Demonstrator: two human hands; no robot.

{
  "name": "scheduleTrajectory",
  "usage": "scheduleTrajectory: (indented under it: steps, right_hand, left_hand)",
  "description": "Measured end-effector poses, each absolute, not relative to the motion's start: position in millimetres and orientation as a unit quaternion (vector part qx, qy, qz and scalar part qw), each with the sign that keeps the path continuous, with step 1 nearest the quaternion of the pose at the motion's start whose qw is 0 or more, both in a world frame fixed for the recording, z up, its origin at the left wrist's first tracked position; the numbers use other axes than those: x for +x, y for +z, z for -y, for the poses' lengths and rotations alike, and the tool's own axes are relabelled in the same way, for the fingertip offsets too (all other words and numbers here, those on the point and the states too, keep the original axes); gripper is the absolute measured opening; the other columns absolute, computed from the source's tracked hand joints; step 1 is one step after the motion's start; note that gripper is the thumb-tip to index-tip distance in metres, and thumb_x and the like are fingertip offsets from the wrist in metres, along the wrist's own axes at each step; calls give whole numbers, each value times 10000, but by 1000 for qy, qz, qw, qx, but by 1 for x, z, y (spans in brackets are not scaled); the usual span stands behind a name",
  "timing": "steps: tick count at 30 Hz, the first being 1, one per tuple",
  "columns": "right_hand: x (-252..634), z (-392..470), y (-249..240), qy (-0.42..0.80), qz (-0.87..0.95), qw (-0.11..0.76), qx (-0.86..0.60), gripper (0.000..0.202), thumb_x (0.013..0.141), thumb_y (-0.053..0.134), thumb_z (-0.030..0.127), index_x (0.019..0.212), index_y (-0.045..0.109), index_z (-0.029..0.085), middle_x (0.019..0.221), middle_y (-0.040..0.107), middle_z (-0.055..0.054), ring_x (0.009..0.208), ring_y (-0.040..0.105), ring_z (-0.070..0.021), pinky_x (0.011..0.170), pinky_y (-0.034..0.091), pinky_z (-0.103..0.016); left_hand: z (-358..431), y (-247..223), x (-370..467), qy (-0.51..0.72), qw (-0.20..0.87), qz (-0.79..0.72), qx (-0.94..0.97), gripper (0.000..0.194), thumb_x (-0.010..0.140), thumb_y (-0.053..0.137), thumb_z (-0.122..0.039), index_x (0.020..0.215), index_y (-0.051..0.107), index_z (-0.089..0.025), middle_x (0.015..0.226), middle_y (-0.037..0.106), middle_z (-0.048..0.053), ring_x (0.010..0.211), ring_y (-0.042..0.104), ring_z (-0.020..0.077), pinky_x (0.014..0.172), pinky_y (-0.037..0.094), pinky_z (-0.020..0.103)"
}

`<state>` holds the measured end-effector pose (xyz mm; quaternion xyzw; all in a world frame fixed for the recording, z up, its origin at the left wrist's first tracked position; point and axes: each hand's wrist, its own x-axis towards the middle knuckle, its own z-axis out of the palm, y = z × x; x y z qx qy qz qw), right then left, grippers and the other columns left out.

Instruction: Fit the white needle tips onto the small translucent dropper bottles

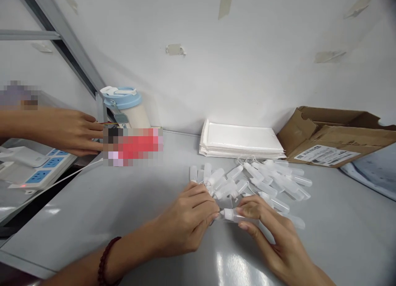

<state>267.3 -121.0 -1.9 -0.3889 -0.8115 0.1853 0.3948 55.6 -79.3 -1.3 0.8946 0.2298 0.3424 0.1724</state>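
Observation:
In the fingers and thumb of my right hand lies a small translucent plastic squeeze bottle, tilted sideways with its pointed nozzle toward the left. My left hand is closed in a pinch right at that nozzle; whatever sits between its fingertips is hidden. Just beyond both hands, a loose pile of similar bottles spreads over the grey table. Some of them have thin white strings at their caps.
A stack of white padded envelopes lies behind the bottles, beside an open cardboard box. On the left, another person's hand touches a blurred red object. A blue-lidded cup and a power strip are nearby.

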Motion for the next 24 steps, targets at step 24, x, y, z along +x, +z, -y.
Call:
scheduleTrajectory:
  steps: [24]
  right_hand:
    - [298, 104, -4, 56, 835, 230, -496, 242, 895, 496, 256, 1125, 539, 195, 1046, 604, -119, 954, 581, -259, 770, 507, -415]
  left_hand:
    - [60, -4, 52, 422, -9, -387, 820, 79, 830, 570, -91, 819, 588, -168, 664, 600, 9, 655, 507, 151, 652, 413, 323]
